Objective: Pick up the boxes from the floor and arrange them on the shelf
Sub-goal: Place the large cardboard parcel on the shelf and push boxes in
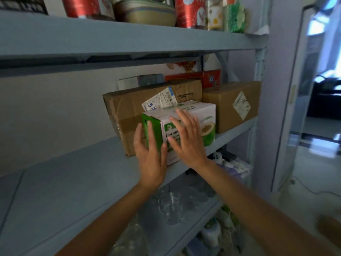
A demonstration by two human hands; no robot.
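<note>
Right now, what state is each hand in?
Left hand: open, flat against the coconut box.
Right hand: open, fingers spread on the same box.

The left hand (149,154) and right hand (186,140) reach forward side by side, flat, fingers straight and spread.

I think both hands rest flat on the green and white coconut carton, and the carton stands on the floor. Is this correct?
Not the floor: the head view shows the green and white coconut carton standing on the grey-blue shelf board. The left hand and the right hand do rest flat on it.
</note>
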